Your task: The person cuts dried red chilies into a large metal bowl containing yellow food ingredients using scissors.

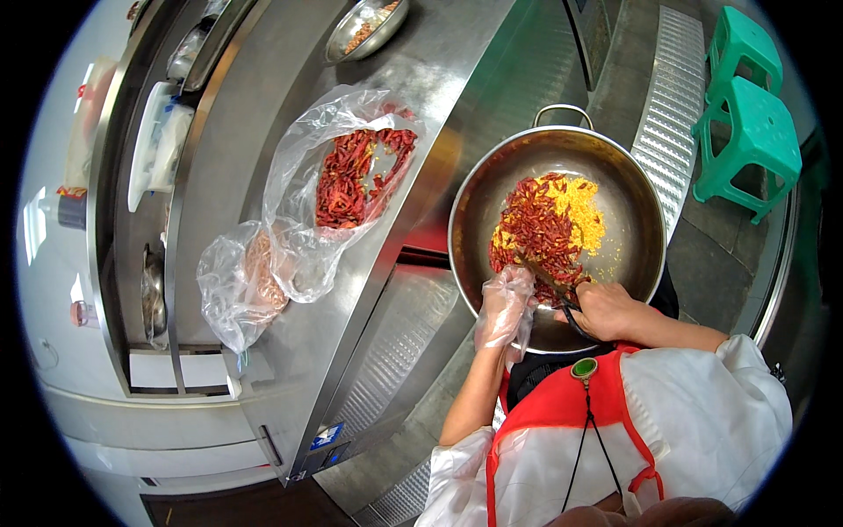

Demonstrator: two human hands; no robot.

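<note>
A wide steel pot (645, 189) holds cut dried red chilies (537, 215) heaped beside yellow seeds (584, 211). My right hand (606, 309), bare, grips dark-handled scissors (571, 307) over the pot's near side. Their blades point left and away, toward my left hand. In a clear plastic glove, my left hand (507, 303) is closed at the near left rim, its fingertips pinching dried chilies close to the blades. The fingers partly hide what they pinch.
On the steel counter (369, 272) at left lie an open clear bag of whole dried chilies (347, 180) and another bag with reddish-brown contents (263, 272). A metal bowl (373, 35) stands farther back. Green plastic stools (755, 132) stand at far right, beyond a metal floor grating (667, 105).
</note>
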